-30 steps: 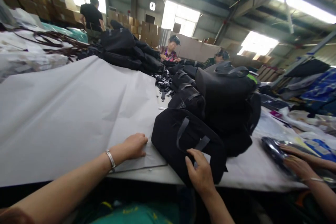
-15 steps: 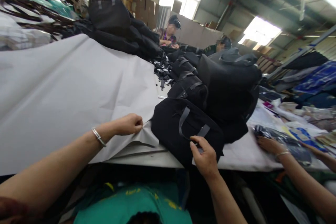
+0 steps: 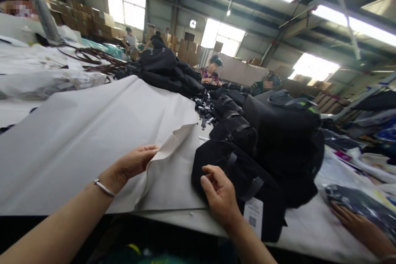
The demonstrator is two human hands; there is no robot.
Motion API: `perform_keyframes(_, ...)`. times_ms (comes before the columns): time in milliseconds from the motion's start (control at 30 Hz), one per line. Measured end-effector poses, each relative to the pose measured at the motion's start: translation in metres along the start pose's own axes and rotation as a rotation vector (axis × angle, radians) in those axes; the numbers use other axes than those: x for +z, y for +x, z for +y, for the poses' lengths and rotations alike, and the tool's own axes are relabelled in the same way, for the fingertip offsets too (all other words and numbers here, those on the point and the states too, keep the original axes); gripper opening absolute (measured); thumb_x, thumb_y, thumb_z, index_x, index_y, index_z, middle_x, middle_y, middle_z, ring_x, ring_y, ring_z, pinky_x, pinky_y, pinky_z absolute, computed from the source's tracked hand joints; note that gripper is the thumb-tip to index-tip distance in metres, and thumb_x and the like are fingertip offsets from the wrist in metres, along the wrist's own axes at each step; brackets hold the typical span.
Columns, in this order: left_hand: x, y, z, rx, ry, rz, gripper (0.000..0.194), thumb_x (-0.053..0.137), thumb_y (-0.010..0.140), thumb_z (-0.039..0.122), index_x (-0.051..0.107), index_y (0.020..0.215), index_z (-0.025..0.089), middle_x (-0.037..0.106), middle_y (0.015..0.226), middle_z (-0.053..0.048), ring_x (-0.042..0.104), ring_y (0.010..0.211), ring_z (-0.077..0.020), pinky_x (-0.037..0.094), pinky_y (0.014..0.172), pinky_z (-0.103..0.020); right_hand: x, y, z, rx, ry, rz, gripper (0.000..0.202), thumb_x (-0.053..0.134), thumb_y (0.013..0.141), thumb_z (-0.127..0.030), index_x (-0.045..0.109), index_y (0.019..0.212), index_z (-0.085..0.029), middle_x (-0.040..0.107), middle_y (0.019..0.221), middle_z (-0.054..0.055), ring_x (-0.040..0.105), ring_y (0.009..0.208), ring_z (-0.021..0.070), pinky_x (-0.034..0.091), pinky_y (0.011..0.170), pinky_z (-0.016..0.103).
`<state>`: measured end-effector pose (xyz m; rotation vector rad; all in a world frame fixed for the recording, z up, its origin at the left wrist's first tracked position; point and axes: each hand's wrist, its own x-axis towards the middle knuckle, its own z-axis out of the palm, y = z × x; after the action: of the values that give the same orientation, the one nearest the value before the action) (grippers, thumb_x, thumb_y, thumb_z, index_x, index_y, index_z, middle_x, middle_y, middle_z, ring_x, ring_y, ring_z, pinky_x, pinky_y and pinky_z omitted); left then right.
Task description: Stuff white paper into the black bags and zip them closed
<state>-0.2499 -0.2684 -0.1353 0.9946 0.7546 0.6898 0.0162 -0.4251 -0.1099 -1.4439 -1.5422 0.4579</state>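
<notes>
My left hand (image 3: 136, 163) pinches the edge of a large white sheet (image 3: 93, 140), which looks like paper. The sheet's right side is lifted and folded back. My right hand (image 3: 219, 192) hovers at the left side of a black bag (image 3: 241, 167); its fingers are apart and loosely curved, holding nothing. Two grey handle straps lie on that bag, and a white tag (image 3: 253, 216) with a printed code hangs at its front. Under the lifted edge shows another white layer (image 3: 176, 185).
Behind the bag stand more black bags (image 3: 281, 140) and a heap of small black straps with buckles (image 3: 204, 109). A co-worker's hand (image 3: 355, 218) rests on a plastic-wrapped package (image 3: 365, 204) at right. Other people work across the table.
My left hand has pulled the sheet's edge up and back to the left. My right hand has let go of the bag's strap and moved left. The view has tilted up.
</notes>
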Motion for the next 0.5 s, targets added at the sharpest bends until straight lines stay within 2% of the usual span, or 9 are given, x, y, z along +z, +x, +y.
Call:
perform_keyframes(133,0.011,-0.004,-0.003,-0.03,-0.074,-0.06,0.038,0.094,0.067,0.038,0.075,0.089,0.013,0.076,0.083,-0.008,0.068,0.068,-0.0156,0.056,0.064,-0.022,0.031,0.03,-0.028,0.118,0.19,-0.08,0.042,0.064,0.091,-0.045,0.068,0.119,-0.014,0.07,0.104,0.011,0.064,0.079,0.0166,0.05,0.058,0.024)
perform_keyframes(233,0.016,-0.005,-0.004,-0.046,-0.109,-0.096,0.036,0.094,0.07,0.038,0.075,0.087,0.013,0.074,0.079,-0.007,0.066,0.065,-0.0137,0.055,0.061,-0.021,0.046,0.047,-0.038,0.149,0.255,-0.071,0.038,0.068,0.085,-0.043,0.07,0.111,-0.015,0.072,0.096,0.008,0.062,0.07,0.0146,0.048,0.058,0.025)
perform_keyframes(400,0.018,-0.003,-0.005,-0.05,-0.148,-0.109,0.036,0.095,0.068,0.036,0.074,0.086,0.013,0.073,0.076,-0.005,0.065,0.063,-0.0132,0.052,0.058,-0.02,0.05,0.06,-0.04,0.149,0.303,-0.016,0.022,0.063,0.085,-0.037,0.071,0.085,-0.016,0.066,0.067,0.001,0.059,0.056,0.0132,0.048,0.055,0.025)
perform_keyframes(500,0.02,-0.001,-0.007,-0.056,-0.162,-0.105,0.036,0.096,0.067,0.036,0.071,0.081,0.013,0.072,0.074,-0.004,0.064,0.061,-0.0123,0.05,0.056,-0.019,0.048,0.061,-0.041,0.143,0.307,-0.008,0.023,0.065,0.084,-0.037,0.071,0.088,-0.015,0.067,0.07,0.002,0.058,0.057,0.013,0.047,0.054,0.024)
